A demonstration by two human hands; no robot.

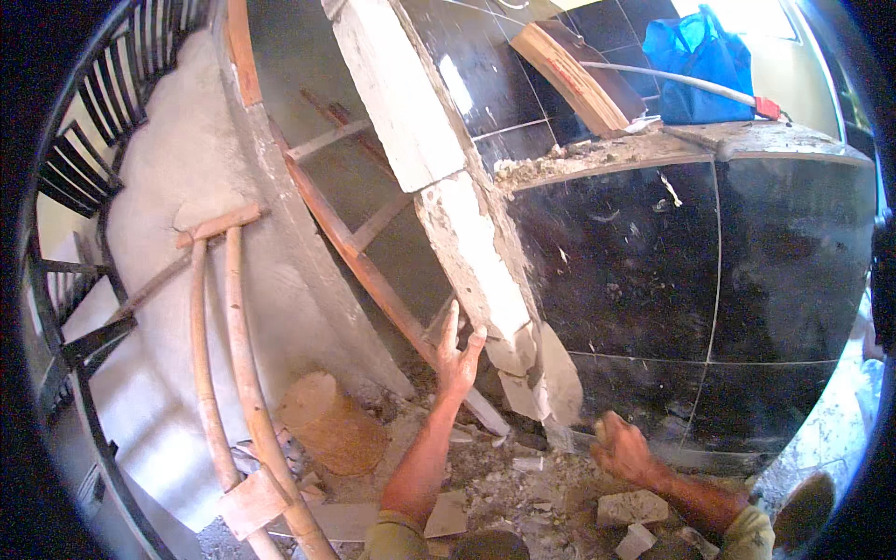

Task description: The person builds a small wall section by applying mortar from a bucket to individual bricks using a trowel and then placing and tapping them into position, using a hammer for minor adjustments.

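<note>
My left hand (455,359) is open, its fingers stretched up along the left side of a broken wall end made of white blocks (474,252). The thumb reaches to the block's edge, near its lower end. Closed in a fist, my right hand (623,450) is low in front of the black tiled panel (625,271). Whatever it may hold is hidden. Between the two hands, a pale broken slab (560,373) stands at the foot of the wall end. White chips and rubble (523,481) lie below it.
Left of the wall lean a wooden ladder (327,219) and a bamboo pole frame (245,355). A round woven basket (331,425) stands beside them. Loose block pieces (633,509) lie near my right forearm. On the ledge are a blue bag (698,79) and wooden planks (569,84).
</note>
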